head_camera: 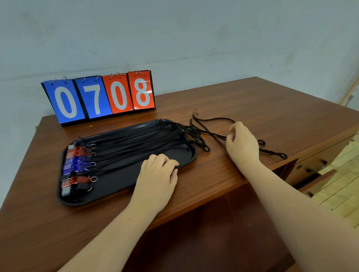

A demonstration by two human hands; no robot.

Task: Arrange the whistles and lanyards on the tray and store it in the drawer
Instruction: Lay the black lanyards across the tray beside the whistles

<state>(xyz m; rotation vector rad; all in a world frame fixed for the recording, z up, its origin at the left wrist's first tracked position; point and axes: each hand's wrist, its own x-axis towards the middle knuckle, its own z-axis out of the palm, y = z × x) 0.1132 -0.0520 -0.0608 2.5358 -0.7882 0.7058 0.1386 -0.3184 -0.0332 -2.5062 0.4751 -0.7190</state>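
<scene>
Tray [187, 156] centre frame on worktop [255, 104], left hand [158, 171] curled over its near rim. Right hand [242, 141] loosely curled on loose lanyard cords [212, 120], grip unclear. Whistles [78, 165] lined at tray's left end, lanyards [138, 141] trailing right. Scoreboard [100, 98] upper left reads 0708. Drawer [312, 172] open, right edge.

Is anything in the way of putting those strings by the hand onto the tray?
Nothing visible. The loose lanyards lie on bare desk beside the tray, by the right hand.
</scene>
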